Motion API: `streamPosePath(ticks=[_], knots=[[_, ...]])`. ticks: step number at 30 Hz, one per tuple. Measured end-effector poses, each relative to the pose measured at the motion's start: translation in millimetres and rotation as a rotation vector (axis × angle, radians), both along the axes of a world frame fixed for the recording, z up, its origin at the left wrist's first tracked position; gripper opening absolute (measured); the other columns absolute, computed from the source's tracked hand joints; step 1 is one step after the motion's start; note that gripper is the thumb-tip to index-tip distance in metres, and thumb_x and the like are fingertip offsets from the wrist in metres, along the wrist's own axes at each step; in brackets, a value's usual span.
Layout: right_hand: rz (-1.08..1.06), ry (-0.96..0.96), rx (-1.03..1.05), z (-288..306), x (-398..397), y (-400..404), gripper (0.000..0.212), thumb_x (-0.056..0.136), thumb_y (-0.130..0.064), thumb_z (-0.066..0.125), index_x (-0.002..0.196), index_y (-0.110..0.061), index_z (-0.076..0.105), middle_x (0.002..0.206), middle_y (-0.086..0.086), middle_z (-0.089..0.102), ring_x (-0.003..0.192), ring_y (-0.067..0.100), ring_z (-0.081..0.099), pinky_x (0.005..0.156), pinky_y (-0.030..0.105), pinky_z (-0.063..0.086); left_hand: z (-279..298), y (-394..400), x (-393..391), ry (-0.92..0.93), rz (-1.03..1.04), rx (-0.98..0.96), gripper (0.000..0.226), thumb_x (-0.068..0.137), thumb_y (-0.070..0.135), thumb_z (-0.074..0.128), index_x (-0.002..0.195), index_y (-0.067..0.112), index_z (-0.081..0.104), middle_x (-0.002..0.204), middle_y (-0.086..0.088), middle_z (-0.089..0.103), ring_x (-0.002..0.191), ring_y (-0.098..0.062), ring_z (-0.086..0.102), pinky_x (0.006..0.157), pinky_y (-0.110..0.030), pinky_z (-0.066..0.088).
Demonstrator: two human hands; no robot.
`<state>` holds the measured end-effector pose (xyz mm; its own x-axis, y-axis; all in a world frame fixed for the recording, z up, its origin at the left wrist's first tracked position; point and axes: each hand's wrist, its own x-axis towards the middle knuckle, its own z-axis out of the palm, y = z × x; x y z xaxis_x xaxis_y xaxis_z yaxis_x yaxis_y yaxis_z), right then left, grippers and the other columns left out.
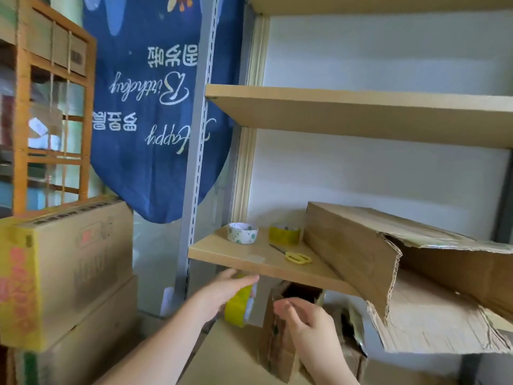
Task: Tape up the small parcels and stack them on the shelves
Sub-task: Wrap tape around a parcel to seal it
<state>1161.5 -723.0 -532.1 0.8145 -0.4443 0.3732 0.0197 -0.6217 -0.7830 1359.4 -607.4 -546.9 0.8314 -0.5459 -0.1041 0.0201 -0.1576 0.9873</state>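
Observation:
My left hand (222, 291) grips a yellow roll of tape (238, 307) just below the front edge of the lowest wooden shelf (222, 252). My right hand (308, 326) rests on a small open cardboard parcel (277, 343) that stands on a flat brown surface (222, 362), its fingers curled at the parcel's top edge. The parcel's top is open and dark inside. Whether tape runs between the roll and the parcel is too blurred to tell.
On the lowest shelf lie a white printed tape roll (243, 232), a yellow tape roll (284, 234), yellow-handled scissors (297, 257) and a large torn cardboard box (388, 257). Above is another shelf (361, 107). Stacked cartons (72, 262) stand at left, with a blue banner (155, 107) behind.

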Motion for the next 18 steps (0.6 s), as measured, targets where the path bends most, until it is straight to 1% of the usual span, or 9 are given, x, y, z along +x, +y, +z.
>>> streamPosePath(ticks=[2,4,5,7,10,12,13,16,18], knots=[[-0.017,0.021,0.116,-2.9,11.4,2.3,0.028,0.099,-0.019,0.052,0.086,-0.026,0.076,0.082,-0.015,0.076,0.082,-0.003,0.069,0.080,0.016,0.052,11.2,4.2,-11.5,0.078,-0.023,-0.045,0.077,0.053,0.063,0.089,0.117,0.029,0.064,0.121,-0.002,0.067,0.112,-0.022,0.065,0.102,-0.044,0.049],[-0.028,0.021,0.268,-4.5,22.6,4.1,0.031,0.100,-0.013,0.049,0.088,-0.018,0.076,0.081,-0.007,0.077,0.080,0.005,0.072,0.075,0.020,0.054,31.1,12.3,-29.7,0.176,-0.078,-0.069,0.035,0.081,0.040,0.077,0.105,0.018,0.065,0.087,-0.004,0.069,0.075,-0.017,0.067,0.076,-0.030,0.056],[-0.026,0.013,0.376,-2.7,28.3,5.5,0.031,0.100,-0.011,0.047,0.090,-0.013,0.076,0.082,-0.002,0.077,0.081,0.009,0.072,0.071,0.020,0.054,39.9,15.9,-32.5,0.200,-0.118,-0.060,0.021,0.091,0.029,0.069,0.103,0.013,0.064,0.073,-0.003,0.064,0.058,-0.015,0.060,0.061,-0.026,0.052],[-0.016,0.020,0.607,6.6,38.9,7.5,0.029,0.101,-0.011,0.047,0.094,-0.008,0.074,0.090,0.006,0.076,0.085,0.016,0.072,0.063,0.017,0.051,57.2,21.2,-33.0,0.222,-0.142,-0.026,0.012,0.096,0.020,0.062,0.101,0.009,0.063,0.064,-0.002,0.059,0.047,-0.014,0.051,0.049,-0.024,0.045],[0.001,0.076,0.792,25.4,58.6,12.7,0.026,0.100,-0.022,0.050,0.100,-0.008,0.072,0.098,0.008,0.075,0.092,0.020,0.070,0.071,0.025,0.053,78.7,22.2,-33.9,0.207,-0.119,0.065,0.017,0.095,0.023,0.062,0.084,0.010,0.064,0.064,-0.002,0.060,0.052,-0.015,0.050,0.055,-0.025,0.044],[0.039,0.115,0.839,38.4,72.6,18.0,0.035,0.100,-0.037,0.052,0.100,-0.008,0.072,0.090,0.007,0.075,0.095,0.024,0.070,0.086,0.033,0.053,84.5,17.1,-35.9,0.179,-0.097,0.135,0.024,0.096,0.024,0.061,0.078,0.009,0.065,0.063,-0.003,0.061,0.058,-0.018,0.053,0.066,-0.030,0.046],[0.058,0.126,0.867,46.0,79.2,20.3,0.042,0.098,-0.046,0.053,0.098,-0.008,0.071,0.082,0.007,0.074,0.088,0.024,0.069,0.086,0.034,0.053,86.4,14.2,-36.8,0.163,-0.077,0.151,0.024,0.097,0.025,0.060,0.079,0.009,0.066,0.061,-0.003,0.061,0.060,-0.019,0.055,0.070,-0.032,0.047],[0.043,0.146,0.953,66.0,92.8,22.8,0.045,0.091,-0.051,0.064,0.087,-0.006,0.065,0.066,0.008,0.063,0.054,0.017,0.059,0.058,0.027,0.053,91.0,7.6,-41.0,0.128,-0.047,0.171,0.023,0.093,0.028,0.063,0.084,0.009,0.069,0.069,-0.005,0.065,0.071,-0.022,0.064,0.081,-0.032,0.050],[-0.014,0.175,0.955,71.9,97.9,20.2,0.036,0.091,-0.041,0.069,0.082,-0.008,0.061,0.066,0.006,0.061,0.039,0.011,0.054,0.041,0.020,0.047,97.4,5.7,-44.7,0.113,-0.030,0.174,0.019,0.093,0.025,0.064,0.086,0.007,0.070,0.069,-0.006,0.066,0.069,-0.022,0.064,0.075,-0.032,0.052]])
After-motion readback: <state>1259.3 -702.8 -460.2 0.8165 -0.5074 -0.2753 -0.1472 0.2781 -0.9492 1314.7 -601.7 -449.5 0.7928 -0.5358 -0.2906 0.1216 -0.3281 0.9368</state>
